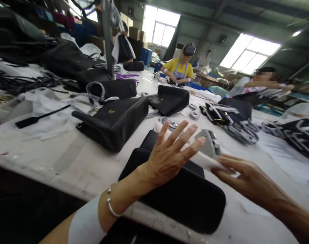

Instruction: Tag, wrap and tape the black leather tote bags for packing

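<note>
My left hand [171, 152] hovers with fingers spread over a black handbag [185, 196] that lies flat at the near edge of the white table [75, 162]. A white rolled sheet of paper [202, 159] runs under my left fingers. My right hand [239, 176] pinches the near end of that roll between thumb and fingers. Both hands are just above the bag's top edge. A grey wrapped fitting [209, 142] lies right behind the paper.
Another black handbag [113, 120] stands left of mine, and a third [169, 98] sits behind it. Bags with paper-wrapped straps [230, 117] lie to the right. Piles of black material [55, 57] fill the far left. Three persons work at the far end.
</note>
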The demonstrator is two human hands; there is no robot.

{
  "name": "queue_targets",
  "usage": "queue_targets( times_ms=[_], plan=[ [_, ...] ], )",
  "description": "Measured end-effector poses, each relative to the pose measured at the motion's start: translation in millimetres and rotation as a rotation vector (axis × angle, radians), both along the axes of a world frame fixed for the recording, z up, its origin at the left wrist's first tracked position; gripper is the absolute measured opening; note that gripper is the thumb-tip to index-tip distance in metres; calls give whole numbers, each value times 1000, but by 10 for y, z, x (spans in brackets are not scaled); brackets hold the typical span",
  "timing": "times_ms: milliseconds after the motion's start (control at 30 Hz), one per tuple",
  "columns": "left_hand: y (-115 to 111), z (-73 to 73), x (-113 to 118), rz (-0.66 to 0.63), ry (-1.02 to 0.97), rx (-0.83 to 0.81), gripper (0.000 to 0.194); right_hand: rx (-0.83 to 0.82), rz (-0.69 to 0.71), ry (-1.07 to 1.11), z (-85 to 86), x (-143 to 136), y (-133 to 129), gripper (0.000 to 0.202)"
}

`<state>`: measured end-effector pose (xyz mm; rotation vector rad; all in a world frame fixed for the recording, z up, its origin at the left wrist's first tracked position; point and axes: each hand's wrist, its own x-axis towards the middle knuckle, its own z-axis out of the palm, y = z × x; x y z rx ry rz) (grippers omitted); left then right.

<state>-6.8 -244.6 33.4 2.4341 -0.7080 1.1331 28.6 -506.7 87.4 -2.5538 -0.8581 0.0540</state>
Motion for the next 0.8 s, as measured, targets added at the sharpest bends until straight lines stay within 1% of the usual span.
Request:
queue_targets(
  times_ms=[33,67,100,133,200,233,267,300,333,400,433,500,567,633,733,800],
  plan=[
    [127,17,-23,25,58,21,37,-4,73,-1,111,-49,224,19],
    [266,21,-36,38,148,18,28,29,102,-8,193,-68,430,17],
    [414,10,-40,47,261,-21,19,113,103,-1,246,-54,617,16],
    [562,-14,-35,56,382,-98,14,240,92,17,268,-6,790,19],
    [835,-92,-8,97,587,-344,20,534,81,102,226,181,1113,32],
    [948,-138,11,127,646,-476,24,643,89,154,163,304,1276,36],
    [1040,-186,32,161,669,-585,25,698,103,193,76,433,1445,36],
    [1111,-231,54,193,657,-656,25,682,121,209,-32,557,1619,33],
    [1160,-271,75,222,622,-694,22,605,142,196,-158,666,1794,27],
    [1210,-329,109,261,515,-709,15,344,228,123,-442,821,2121,17],
    [1222,-344,122,274,464,-715,13,199,294,87,-587,865,2257,16],
    [1246,-357,140,290,400,-770,13,-51,429,10,-853,904,2444,22],
    [1283,-369,164,289,389,-888,16,-186,511,-80,-1058,917,2510,27],
    [1319,-420,217,251,413,-1023,16,-207,529,-185,-1191,941,2480,28],
    [1326,-590,362,175,528,-1172,10,-87,471,-307,-1304,1007,2368,32],
    [1296,-713,470,175,627,-1225,8,14,411,-363,-1360,1045,2306,35]
  ],
)
